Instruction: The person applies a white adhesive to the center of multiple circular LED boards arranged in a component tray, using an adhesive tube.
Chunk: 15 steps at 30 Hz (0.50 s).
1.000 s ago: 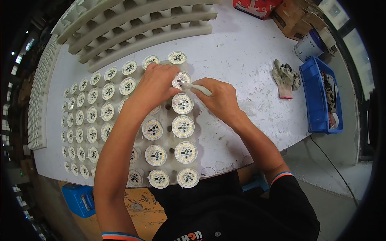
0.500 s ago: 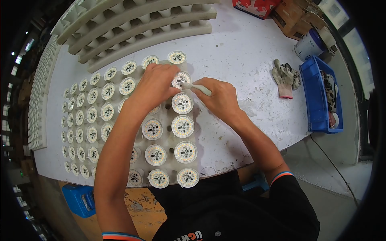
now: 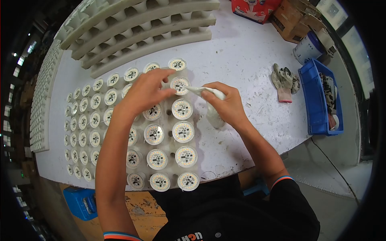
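Note:
My right hand [image 3: 226, 102] is closed around a white, soft squeeze bag [image 3: 196, 90]. Its narrow tip points left and reaches a round LED bulb [image 3: 179, 85] in the rightmost row; whether paste comes out is too small to see. Beside that bulb, my left hand [image 3: 148, 90] is open, thumb and forefinger apart at its left edge, with nothing visible between them. Several more bulbs [image 3: 183, 131] stand upright in rows in a pale tray [image 3: 165, 138], their circuit boards with yellow LEDs and black parts facing up. My left forearm hides some of them.
Pale moulded trays [image 3: 148, 41] are stacked at the back left, and another stack [image 3: 40, 116] stands at the far left. To the right lie work gloves [image 3: 283, 82] and a blue bin [image 3: 319, 96]. A tub [image 3: 309, 47] and a cardboard box [image 3: 295, 20] stand behind.
My left fingers have spread apart and drawn slightly left of the bulb. My right hand has shifted a little right and down, showing more of the bag. The whole view has tilted slightly.

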Tool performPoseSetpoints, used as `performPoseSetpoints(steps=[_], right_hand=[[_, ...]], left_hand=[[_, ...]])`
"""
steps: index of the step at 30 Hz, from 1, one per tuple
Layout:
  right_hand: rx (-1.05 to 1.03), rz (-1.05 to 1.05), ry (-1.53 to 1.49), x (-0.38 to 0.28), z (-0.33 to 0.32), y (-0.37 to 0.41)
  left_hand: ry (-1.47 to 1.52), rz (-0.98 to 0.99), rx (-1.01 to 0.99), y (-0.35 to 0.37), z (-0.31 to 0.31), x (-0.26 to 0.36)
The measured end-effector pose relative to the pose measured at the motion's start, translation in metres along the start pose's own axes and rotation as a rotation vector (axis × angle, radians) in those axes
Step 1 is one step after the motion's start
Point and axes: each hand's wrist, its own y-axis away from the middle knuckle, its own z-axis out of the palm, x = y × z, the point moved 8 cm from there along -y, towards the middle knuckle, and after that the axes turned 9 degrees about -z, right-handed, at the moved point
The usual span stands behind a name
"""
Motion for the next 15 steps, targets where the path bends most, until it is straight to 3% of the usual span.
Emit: performPoseSetpoints(steps=[1,8,12,15], right_hand=[[0.017,0.033,-0.059,0.001,-0.004,0.001],[0.042,0.115,-0.108,0.000,-0.018,0.006],[0.047,0.144,-0.106,-0.002,-0.023,0.012],[0.057,0.154,-0.100,0.000,-0.027,0.014]], left_hand=[[0.081,-0.078,0.016,-0.001,-0.006,-0.006],[0.017,-0.098,0.174,-0.049,-0.001,-0.023],[-0.159,-0.077,0.179,-0.073,0.015,-0.019],[-0.176,-0.089,0.076,-0.084,0.024,-0.016]])
